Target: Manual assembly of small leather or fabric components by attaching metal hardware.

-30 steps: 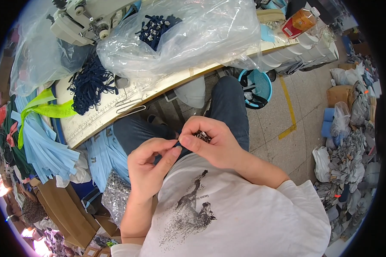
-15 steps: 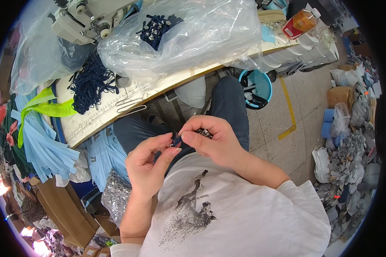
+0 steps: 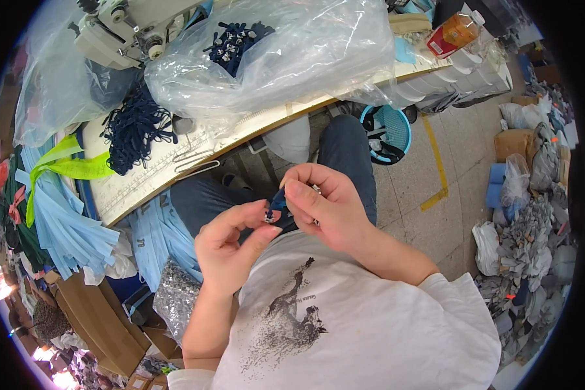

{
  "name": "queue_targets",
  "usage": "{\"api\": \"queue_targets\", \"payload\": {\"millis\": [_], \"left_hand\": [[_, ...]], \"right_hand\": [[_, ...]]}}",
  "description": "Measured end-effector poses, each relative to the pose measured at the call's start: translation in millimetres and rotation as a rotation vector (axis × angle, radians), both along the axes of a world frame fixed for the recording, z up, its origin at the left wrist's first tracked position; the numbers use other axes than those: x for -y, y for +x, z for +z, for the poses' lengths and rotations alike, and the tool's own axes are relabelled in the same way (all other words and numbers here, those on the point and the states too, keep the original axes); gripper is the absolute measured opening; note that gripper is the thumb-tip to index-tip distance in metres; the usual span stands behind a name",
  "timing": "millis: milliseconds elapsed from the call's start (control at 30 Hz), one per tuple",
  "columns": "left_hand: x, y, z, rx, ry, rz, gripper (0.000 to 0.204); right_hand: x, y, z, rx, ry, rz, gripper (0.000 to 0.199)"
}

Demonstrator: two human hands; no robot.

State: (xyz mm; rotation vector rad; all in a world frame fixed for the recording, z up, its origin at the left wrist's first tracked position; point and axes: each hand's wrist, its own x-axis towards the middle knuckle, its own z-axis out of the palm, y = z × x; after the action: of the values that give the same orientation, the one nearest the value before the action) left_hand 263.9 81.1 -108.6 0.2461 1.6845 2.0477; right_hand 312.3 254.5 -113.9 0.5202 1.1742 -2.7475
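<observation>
Above my lap, both hands work on a small navy fabric strap [image 3: 278, 203] with a shiny metal clip [image 3: 269, 217] at its end. The thumb and index finger of my left hand [image 3: 231, 244] close around the clip. My right hand [image 3: 328, 207] pinches the strap's other end, and more small metal pieces [image 3: 316, 190] peek out from its curled fingers. On the worktable lies a tangled pile of navy strap loops [image 3: 135, 130]. Farther back, a heap of navy straps with metal clips [image 3: 231, 47] rests on clear plastic.
A sewing machine [image 3: 120, 36] stands at the table's far left. Large clear plastic sheeting [image 3: 318, 65] covers the tabletop. A bottle [image 3: 455, 34] lies at the back right. Beneath are a blue basket [image 3: 396, 130] and, at left, light blue strips [image 3: 78, 227]. Grey scraps [image 3: 526, 240] pile up at right.
My hands have drawn slightly apart, the right one shifting a little to the right and away. More of the strap and its metal clip now shows between them.
</observation>
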Motion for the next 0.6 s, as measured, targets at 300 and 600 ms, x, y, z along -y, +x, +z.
{"api": "queue_targets", "payload": {"millis": [300,600], "left_hand": [[-4,-3,6,-0.384,-0.239,0.022,0.024],[1,0,-7,-0.064,0.169,-0.02,0.03]], "right_hand": [[2,3,2,-0.012,0.059,0.008,0.018],[0,2,1,-0.006,-0.096,-0.03,0.018]]}}
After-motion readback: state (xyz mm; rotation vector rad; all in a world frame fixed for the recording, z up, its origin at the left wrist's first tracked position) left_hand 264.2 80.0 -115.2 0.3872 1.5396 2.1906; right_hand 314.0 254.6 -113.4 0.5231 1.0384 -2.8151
